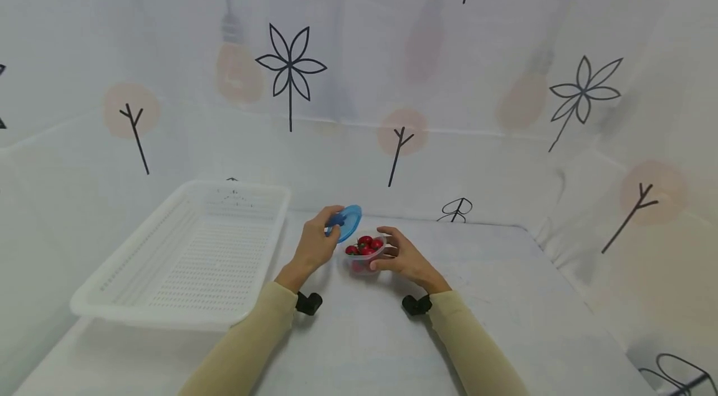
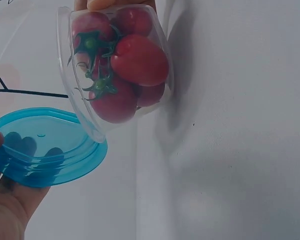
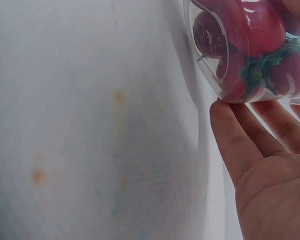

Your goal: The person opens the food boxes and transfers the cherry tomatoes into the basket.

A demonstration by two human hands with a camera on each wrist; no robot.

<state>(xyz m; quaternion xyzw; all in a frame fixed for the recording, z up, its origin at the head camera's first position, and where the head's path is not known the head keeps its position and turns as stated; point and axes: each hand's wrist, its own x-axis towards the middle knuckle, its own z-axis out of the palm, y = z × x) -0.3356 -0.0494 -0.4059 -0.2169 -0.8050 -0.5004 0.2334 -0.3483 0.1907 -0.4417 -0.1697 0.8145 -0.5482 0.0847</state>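
My left hand (image 1: 316, 245) grips a translucent blue lid (image 1: 351, 221) by its edge, tilted up in the head view. The lid's rim overlaps the rim of a clear plastic container (image 2: 65, 55) in the left wrist view. Inside the container are several red cherry tomatoes (image 2: 140, 60) with green stems. My right hand (image 1: 408, 259) holds the container from its right side, thumb at the near wall and fingers round the far one. Fingers (image 3: 230, 135) of that hand lie against the container's wall in the right wrist view.
To the left stands a large white slotted plastic basket (image 1: 280, 227), its near right corner by my left sleeve. Under everything is a white-covered table (image 1: 505, 309). A white cloth (image 1: 348, 72) with plant drawings hangs behind and at the sides.
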